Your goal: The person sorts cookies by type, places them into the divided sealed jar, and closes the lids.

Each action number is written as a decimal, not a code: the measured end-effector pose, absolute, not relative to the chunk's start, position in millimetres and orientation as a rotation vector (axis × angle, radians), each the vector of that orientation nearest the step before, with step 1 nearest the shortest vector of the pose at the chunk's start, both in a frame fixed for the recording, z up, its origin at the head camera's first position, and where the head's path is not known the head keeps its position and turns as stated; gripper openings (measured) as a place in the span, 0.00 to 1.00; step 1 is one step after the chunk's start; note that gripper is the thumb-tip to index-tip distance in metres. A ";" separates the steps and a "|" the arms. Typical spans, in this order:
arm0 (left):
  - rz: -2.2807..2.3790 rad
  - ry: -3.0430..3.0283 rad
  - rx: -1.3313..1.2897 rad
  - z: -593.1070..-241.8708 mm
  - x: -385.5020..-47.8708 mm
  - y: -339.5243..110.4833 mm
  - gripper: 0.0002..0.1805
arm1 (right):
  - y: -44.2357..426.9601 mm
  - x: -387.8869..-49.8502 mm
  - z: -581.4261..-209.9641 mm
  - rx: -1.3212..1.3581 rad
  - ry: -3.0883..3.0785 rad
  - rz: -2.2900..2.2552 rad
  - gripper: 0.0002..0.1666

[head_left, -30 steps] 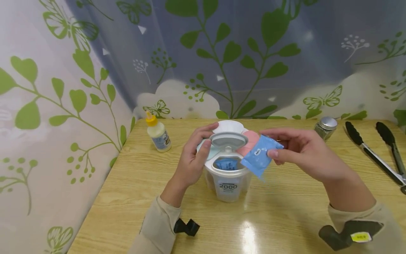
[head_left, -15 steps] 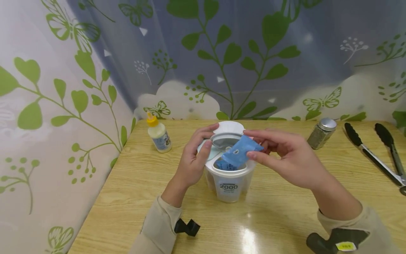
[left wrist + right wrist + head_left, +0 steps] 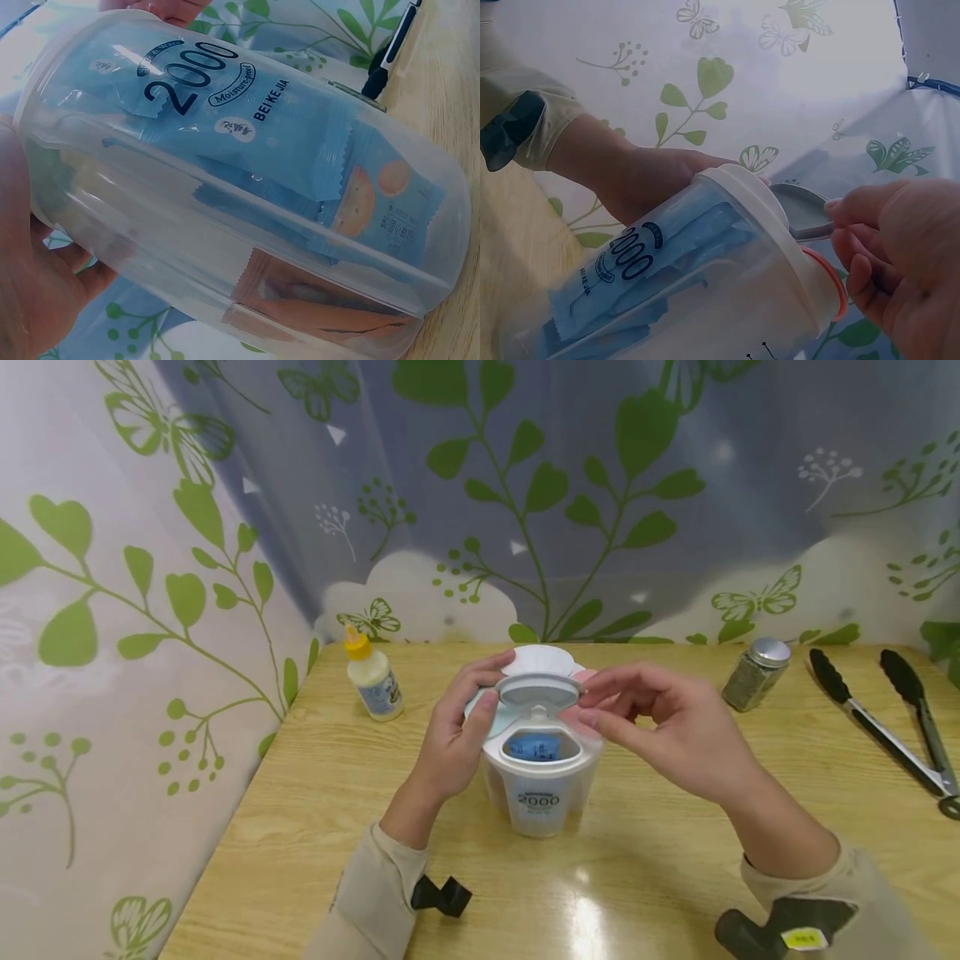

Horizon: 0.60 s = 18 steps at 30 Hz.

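Observation:
A clear plastic storage container (image 3: 538, 810) marked "2000" stands on the table, its front compartment uncovered. Through its wall, in the left wrist view, blue snack packets (image 3: 285, 161) and a brown packet (image 3: 315, 307) show in separate compartments. My left hand (image 3: 457, 735) holds the container around its left side near the rim. The grey lid (image 3: 540, 692) of the front compartment is tipped up on its hinge. With the fingertips of my right hand (image 3: 667, 727), I grip this lid's right edge. A blue packet (image 3: 534, 747) lies inside the opening.
On the left stands a glue-like bottle (image 3: 377, 685) with a yellow nozzle. Behind to the right are a glass jar (image 3: 757, 675) with a metal cap and black-tipped tongs (image 3: 885, 735). Patterned curtains (image 3: 540, 510) border the table (image 3: 300, 860) at the back and left.
My right hand has moved left over the opening, let the blue packet go into the front compartment, and taken the grey lid's edge. The left hand has kept its hold on the container.

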<state>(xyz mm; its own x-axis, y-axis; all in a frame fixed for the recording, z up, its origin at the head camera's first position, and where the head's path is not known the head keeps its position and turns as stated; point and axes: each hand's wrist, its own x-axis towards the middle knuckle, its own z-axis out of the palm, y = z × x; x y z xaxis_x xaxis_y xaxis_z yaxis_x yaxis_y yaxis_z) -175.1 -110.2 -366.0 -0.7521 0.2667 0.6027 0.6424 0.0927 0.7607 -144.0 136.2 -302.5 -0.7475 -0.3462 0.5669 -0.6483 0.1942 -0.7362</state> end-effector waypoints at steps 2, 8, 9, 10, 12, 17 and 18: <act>-1.703 -2.060 -0.906 -366.6 -175.6 -110.0 0.21 | 135.6 -143.9 -302.4 0.907 -2.194 1.589 0.19; -1.702 -2.072 -0.896 -365.5 -175.1 -108.9 0.27 | 135.6 -143.7 -305.5 1.045 -2.133 1.555 0.16; -1.705 -2.077 -0.891 -365.2 -174.9 -108.8 0.27 | 135.8 -143.4 -306.4 1.072 -2.118 1.563 0.15; -1.705 -2.084 -0.889 -365.1 -174.7 -108.8 0.27 | 135.9 -143.0 -307.3 1.080 -2.110 1.575 0.13; -1.708 -2.104 -0.885 -364.7 -174.1 -109.4 0.26 | 135.4 -142.1 -309.0 1.089 -2.101 1.582 0.13; -1.740 -2.160 -0.877 -361.7 -171.8 -111.8 0.27 | 131.9 -139.2 -312.5 0.863 -2.428 1.367 0.26; -1.742 -2.172 -0.874 -361.1 -171.4 -112.5 0.29 | 130.9 -138.7 -313.4 0.809 -2.527 1.308 0.30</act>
